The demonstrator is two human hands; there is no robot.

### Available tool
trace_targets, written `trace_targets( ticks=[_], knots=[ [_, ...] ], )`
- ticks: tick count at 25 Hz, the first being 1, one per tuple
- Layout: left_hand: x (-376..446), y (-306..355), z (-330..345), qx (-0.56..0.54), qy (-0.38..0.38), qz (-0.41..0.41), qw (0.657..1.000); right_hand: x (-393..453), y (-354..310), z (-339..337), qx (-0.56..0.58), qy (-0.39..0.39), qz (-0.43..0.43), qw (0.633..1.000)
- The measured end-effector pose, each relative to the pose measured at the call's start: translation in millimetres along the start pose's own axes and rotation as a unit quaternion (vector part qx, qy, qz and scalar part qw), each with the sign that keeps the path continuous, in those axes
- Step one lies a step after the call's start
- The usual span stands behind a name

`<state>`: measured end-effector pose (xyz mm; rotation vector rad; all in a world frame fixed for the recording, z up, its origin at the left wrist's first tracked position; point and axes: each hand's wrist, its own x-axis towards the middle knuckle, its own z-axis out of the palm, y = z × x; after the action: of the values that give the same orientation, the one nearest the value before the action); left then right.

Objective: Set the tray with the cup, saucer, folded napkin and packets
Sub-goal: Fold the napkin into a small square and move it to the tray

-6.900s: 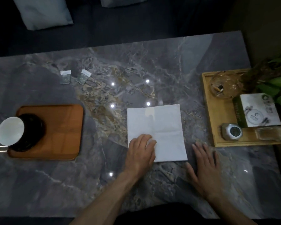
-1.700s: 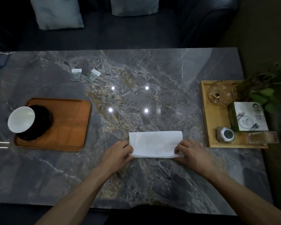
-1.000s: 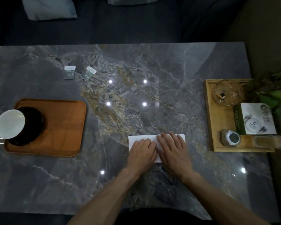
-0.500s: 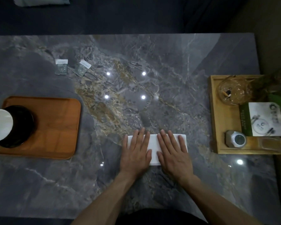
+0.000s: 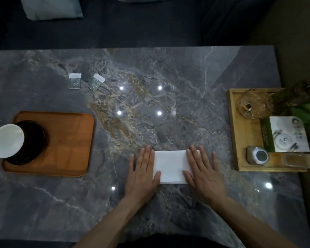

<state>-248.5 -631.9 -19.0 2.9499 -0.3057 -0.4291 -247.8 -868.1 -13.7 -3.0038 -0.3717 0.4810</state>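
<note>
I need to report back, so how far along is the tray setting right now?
Done: the white cup and dark saucer sit on the orange wooden tray. In hand: both hands, left and right, press flat on the folded white napkin lying on the marble table. Left: moving the napkin and two small packets onto the tray.
</note>
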Motion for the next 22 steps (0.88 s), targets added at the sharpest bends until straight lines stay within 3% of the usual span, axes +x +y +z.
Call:
trace_targets(
  ticks=[4, 7, 15, 22],
  knots=[
    [12.5, 38.2, 3.0, -0.018, 0.011, 0.065, 0.998, 9.5, -25.3, -1.7, 0.021, 0.047, -0.062, 0.997],
    [20.5, 46.1, 11.5, 0.013, -0.006, 0.069, 0.998, 19.1, -31.0, 1.7, 0.014, 0.032, -0.066, 0.997],
    [9.5, -4.7, 10.4, 0.005, -0.03, 0.018, 0.999, 7.4, 6.4, 15.8, 0.016, -0.013, 0.012, 1.0],
    [9.1, -11.7, -5.0, -0.002, -0.087, 0.024, 0.996, 8.8, 6.7, 3.8, 0.036, -0.057, 0.014, 0.998]
  ],
)
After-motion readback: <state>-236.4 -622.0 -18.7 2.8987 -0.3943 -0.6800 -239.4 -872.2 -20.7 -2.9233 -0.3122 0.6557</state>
